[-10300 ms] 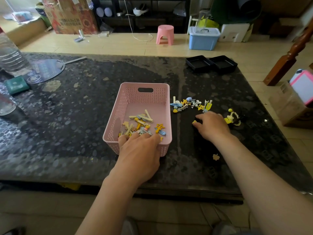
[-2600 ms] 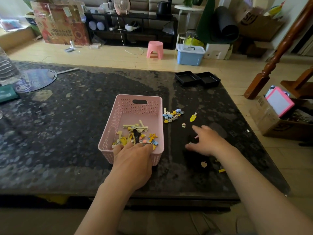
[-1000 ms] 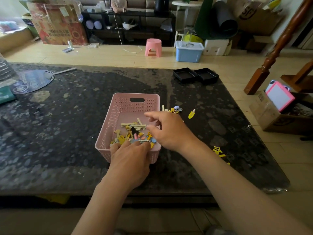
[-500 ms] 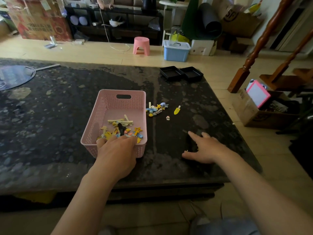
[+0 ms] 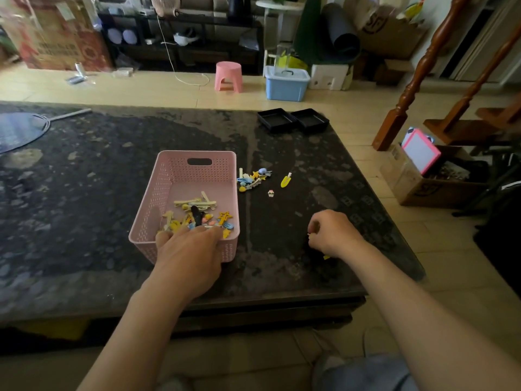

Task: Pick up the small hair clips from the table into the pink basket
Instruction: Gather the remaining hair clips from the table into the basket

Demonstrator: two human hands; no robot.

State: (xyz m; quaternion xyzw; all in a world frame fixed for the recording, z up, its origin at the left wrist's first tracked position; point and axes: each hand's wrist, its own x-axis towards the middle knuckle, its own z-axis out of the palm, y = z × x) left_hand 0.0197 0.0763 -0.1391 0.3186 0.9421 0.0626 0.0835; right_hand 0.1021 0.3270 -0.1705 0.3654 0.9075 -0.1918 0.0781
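The pink basket (image 5: 180, 176) stands mid-table with several small hair clips (image 5: 197, 214) in its near half. My left hand (image 5: 189, 252) holds the basket's near rim, fingers hooked over the edge. Right of the basket lies a small cluster of clips (image 5: 252, 179), a yellow clip (image 5: 285, 180) and a tiny pale piece (image 5: 271, 193). My right hand (image 5: 329, 232) rests on the table near the right edge, fingers curled in a pinch around something small; what it holds is mostly hidden. A yellow bit (image 5: 326, 257) shows beneath the wrist.
Two black trays (image 5: 293, 119) sit at the far right corner of the dark table (image 5: 84, 193). A round fan (image 5: 19, 131) lies far left. The table's right edge runs close to my right hand. A cardboard box (image 5: 428, 176) stands on the floor.
My right hand dropped clips into the basket, went back to the table's right side, and its flat fingers have now curled into a pinch. The left hand stays on the basket.
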